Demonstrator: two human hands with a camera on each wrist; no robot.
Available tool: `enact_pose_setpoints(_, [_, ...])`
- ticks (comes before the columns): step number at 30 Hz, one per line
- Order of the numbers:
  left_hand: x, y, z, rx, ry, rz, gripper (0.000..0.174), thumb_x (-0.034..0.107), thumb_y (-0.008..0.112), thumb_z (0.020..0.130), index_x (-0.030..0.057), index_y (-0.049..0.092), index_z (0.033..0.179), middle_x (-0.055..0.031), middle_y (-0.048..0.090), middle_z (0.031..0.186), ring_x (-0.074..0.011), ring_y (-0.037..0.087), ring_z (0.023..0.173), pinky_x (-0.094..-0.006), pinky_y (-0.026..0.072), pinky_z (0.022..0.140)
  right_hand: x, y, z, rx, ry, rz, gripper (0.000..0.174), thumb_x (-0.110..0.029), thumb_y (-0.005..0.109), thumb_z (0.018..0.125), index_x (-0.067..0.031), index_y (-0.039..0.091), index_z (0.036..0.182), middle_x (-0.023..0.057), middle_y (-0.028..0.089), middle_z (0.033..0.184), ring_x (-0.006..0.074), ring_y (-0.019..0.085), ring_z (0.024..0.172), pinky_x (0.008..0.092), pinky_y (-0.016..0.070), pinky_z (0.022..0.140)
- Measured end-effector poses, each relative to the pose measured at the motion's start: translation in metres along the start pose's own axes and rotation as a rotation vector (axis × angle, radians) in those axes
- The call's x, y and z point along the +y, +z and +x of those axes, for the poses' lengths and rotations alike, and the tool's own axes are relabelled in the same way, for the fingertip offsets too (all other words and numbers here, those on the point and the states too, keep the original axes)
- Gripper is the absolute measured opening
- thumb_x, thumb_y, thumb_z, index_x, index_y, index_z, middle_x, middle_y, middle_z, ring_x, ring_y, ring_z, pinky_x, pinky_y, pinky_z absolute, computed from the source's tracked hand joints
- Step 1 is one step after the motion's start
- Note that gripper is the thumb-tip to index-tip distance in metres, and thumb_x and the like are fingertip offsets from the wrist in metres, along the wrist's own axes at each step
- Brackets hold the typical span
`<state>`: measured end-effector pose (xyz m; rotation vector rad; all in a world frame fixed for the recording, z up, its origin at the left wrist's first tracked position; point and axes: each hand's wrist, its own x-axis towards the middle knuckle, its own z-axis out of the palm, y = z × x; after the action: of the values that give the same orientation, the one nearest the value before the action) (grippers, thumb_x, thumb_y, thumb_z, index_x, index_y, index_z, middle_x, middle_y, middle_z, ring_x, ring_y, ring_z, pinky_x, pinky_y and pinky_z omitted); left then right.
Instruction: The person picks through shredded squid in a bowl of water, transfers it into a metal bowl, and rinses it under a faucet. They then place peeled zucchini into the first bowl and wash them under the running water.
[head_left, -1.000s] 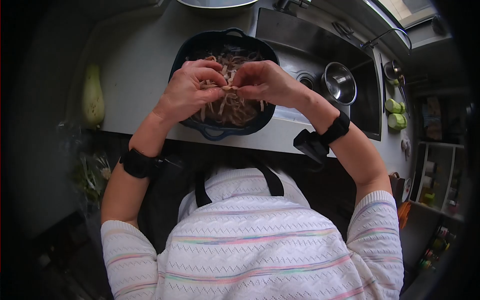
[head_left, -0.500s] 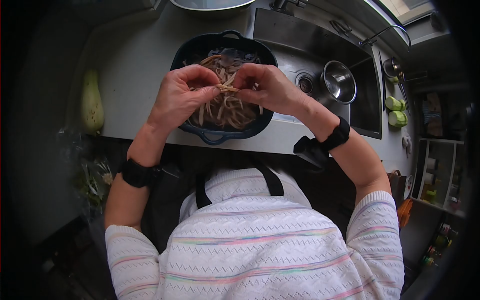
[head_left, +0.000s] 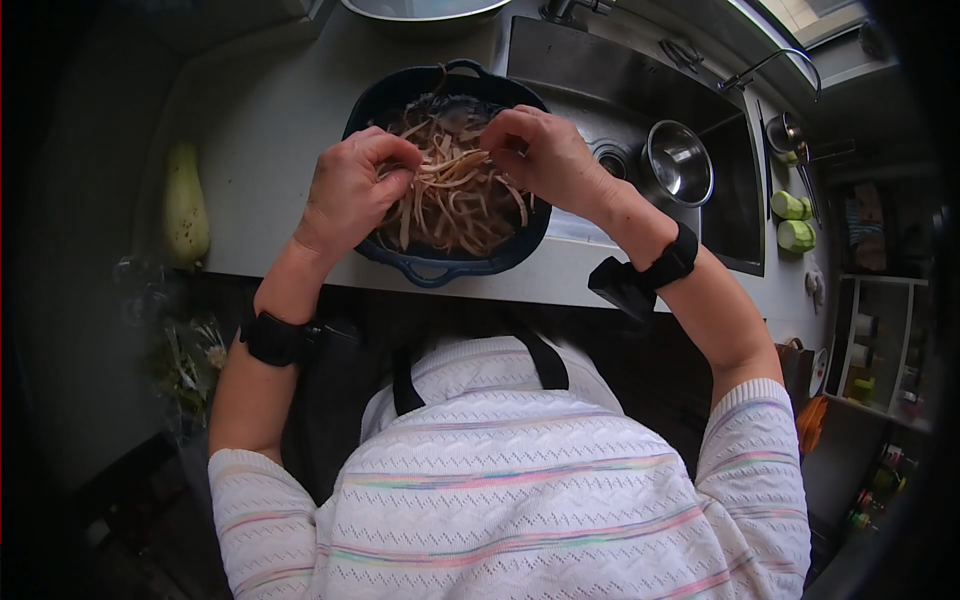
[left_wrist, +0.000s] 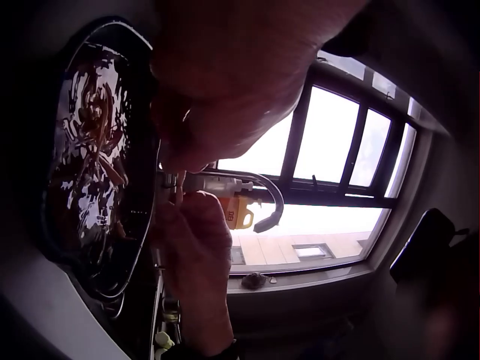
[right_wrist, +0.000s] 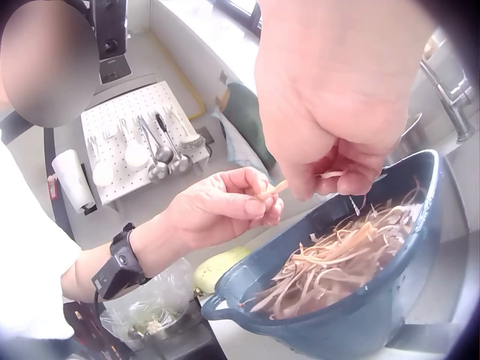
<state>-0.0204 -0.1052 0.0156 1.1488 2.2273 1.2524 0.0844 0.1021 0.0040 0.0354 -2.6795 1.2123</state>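
1. Long, thin, pale-tan strips, material not confirmed: heaped loosely in a deep, dark-blue tub with rounded corners and loop handles at its ends; a length is also held in the air above it
2. Left hand: the right wrist view shows thumb and forefinger gripping the end of a narrow tan strip
3. Right hand: fingers curled and pinching tan material opposite the left; whether both hands hold one continuous strip cannot be confirmed, as the fingers cover the join
4. Reason for the hold, as judged: a fingertip pinch from two sides suits thin, limp material, giving control over a short section; working over the tub would let loose pieces or drips fall back in
5. Tub placement: on the pale worktop between both forearms, just beside the stainless-steel sink; probably so for easy reach and draining. Shiny liquid shows inside, presumably for soaking or rinsing
6. Surroundings: a pale-green, elongated squash lies well apart on the left; a round, shiny metal bowl sits in the sink area. Both appear placed outside the working zone, leaving the hands unobstructed
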Motion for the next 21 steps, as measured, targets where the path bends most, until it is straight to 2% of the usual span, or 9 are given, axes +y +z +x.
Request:
enact_pose_setpoints(4, [-0.006,0.000,0.000,-0.046,0.031,0.152,0.032,0.005,0.066,0.071,0.0023,0.061,0.102,-0.0133,0.056,0.109,-0.0255,0.057,0.096,-0.0313,0.0440,0.086,0.001,-0.006,0.004,-0.074,0.126,-0.151,0.027,-0.004,0.064,0.073,-0.0087,0.059,0.100,0.0096,0.057,0.094,0.0243,0.059,0.087,0.0305,0.0487,0.074])
enact_pose_setpoints(7, [-0.004,0.011,-0.001,-0.087,0.086,0.437,0.058,0.010,0.071,0.066,0.0062,0.050,0.120,-0.0175,0.042,0.129,-0.0327,0.048,0.112,-0.0368,0.0397,0.095,-0.001,0.006,-0.001,-0.104,-0.007,-0.403,0.048,-0.011,0.067,0.073,-0.0134,0.049,0.118,0.0128,0.049,0.118,0.0263,0.054,0.104,0.0344,0.0465,0.085])
enact_pose_setpoints(9, [-0.010,0.021,0.001,-0.280,0.031,0.558,0.074,0.011,0.073,0.063,0.0105,0.040,0.129,-0.0184,0.034,0.135,-0.0338,0.043,0.117,-0.0374,0.0367,0.099,-0.003,0.019,-0.003,-0.365,0.040,-0.691,0.070,-0.016,0.071,0.069,-0.0171,0.038,0.130,0.0162,0.041,0.127,0.0320,0.049,0.111,0.0386,0.0418,0.092])
enact_pose_setpoints(12, [-0.014,0.027,0.015,-0.474,-0.104,0.673,0.074,0.008,0.072,0.063,0.0130,0.040,0.130,-0.0178,0.031,0.138,-0.0332,0.042,0.118,-0.0372,0.0347,0.100,0.004,0.031,0.007,-0.561,0.090,-0.769,0.059,-0.017,0.065,0.075,-0.0170,0.041,0.129,0.0178,0.037,0.132,0.0360,0.049,0.110,0.0396,0.0436,0.089])
enact_pose_setpoints(14, [-0.027,0.027,0.029,-0.432,-0.093,0.700,0.064,0.004,0.069,0.065,0.0110,0.046,0.125,-0.0162,0.043,0.130,-0.0323,0.050,0.110,-0.0347,0.0405,0.094,0.018,0.035,0.019,-0.464,0.124,-0.679,0.053,-0.014,0.061,0.076,-0.0139,0.045,0.126,0.0181,0.045,0.128,0.0339,0.053,0.105,0.0381,0.0453,0.087])
enact_pose_setpoints(17, [-0.030,0.013,0.037,-0.360,-0.213,0.253,0.043,-0.006,0.060,0.069,0.0033,0.056,0.110,-0.0070,0.064,0.095,-0.0211,0.062,0.086,-0.0283,0.0489,0.079,0.015,0.015,0.031,-0.485,0.148,-0.294,0.041,-0.016,0.065,0.075,-0.0055,0.056,0.114,0.0169,0.063,0.099,0.0293,0.060,0.094,0.0332,0.0474,0.085])
enact_pose_setpoints(18, [-0.031,0.009,0.036,-0.364,-0.213,0.252,0.043,-0.006,0.060,0.069,0.0033,0.056,0.110,-0.0070,0.064,0.095,-0.0211,0.062,0.086,-0.0283,0.0489,0.079,0.013,0.009,0.031,-0.485,0.152,-0.293,0.041,-0.016,0.065,0.075,-0.0055,0.056,0.114,0.0169,0.063,0.099,0.0293,0.060,0.094,0.0332,0.0474,0.085])
enact_pose_setpoints(20, [-0.039,0.001,0.035,-0.328,-0.281,-0.368,0.035,-0.002,0.060,0.071,-0.0013,0.058,0.105,-0.0111,0.064,0.095,-0.0233,0.062,0.089,-0.0290,0.0480,0.080,0.015,0.001,0.030,-0.312,0.256,-0.057,0.045,-0.017,0.065,0.076,-0.0038,0.052,0.118,0.0177,0.060,0.105,0.0301,0.059,0.095,0.0327,0.0477,0.087])
enact_pose_setpoints(21, [-0.041,-0.001,0.034,-0.342,-0.280,-0.450,0.049,-0.001,0.063,0.068,-0.0040,0.050,0.115,-0.0106,0.062,0.100,-0.0218,0.060,0.095,-0.0284,0.0464,0.085,0.015,-0.004,0.031,-0.341,0.237,-0.042,0.055,-0.021,0.066,0.077,-0.0034,0.046,0.124,0.0183,0.053,0.117,0.0289,0.055,0.105,0.0327,0.0449,0.091])
